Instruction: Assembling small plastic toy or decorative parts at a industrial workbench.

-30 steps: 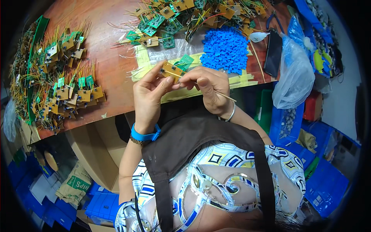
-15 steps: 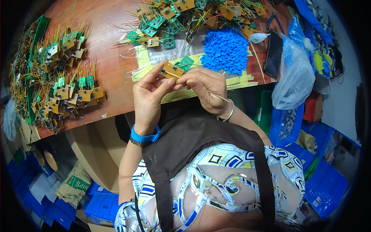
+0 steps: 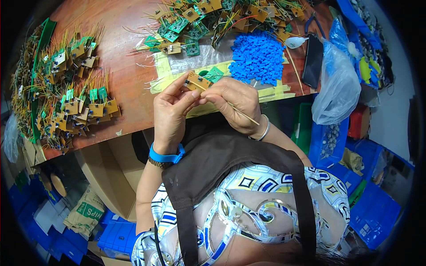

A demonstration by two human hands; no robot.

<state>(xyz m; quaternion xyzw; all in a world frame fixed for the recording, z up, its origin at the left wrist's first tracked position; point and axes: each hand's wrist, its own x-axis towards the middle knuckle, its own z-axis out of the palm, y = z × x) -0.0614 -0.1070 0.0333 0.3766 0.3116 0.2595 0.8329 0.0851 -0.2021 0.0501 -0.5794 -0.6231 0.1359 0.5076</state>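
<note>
While many wired circuit boards lie in groups at the left of the table, I cannot tell whether these are finished or waiting. Next comes the left hand, raised at the near edge, its thumb and fingers pinching a brown circuit board, which is tilted above the table. This board carries small dark parts, so its work looks partly done, in my judgement. Beyond it, a far pile of boards suggests that much could remain. The right hand, bent inward, has its fingers closed around a thin stick, whose tip appears to reach the board. Farther right are loose blue pieces.
</note>
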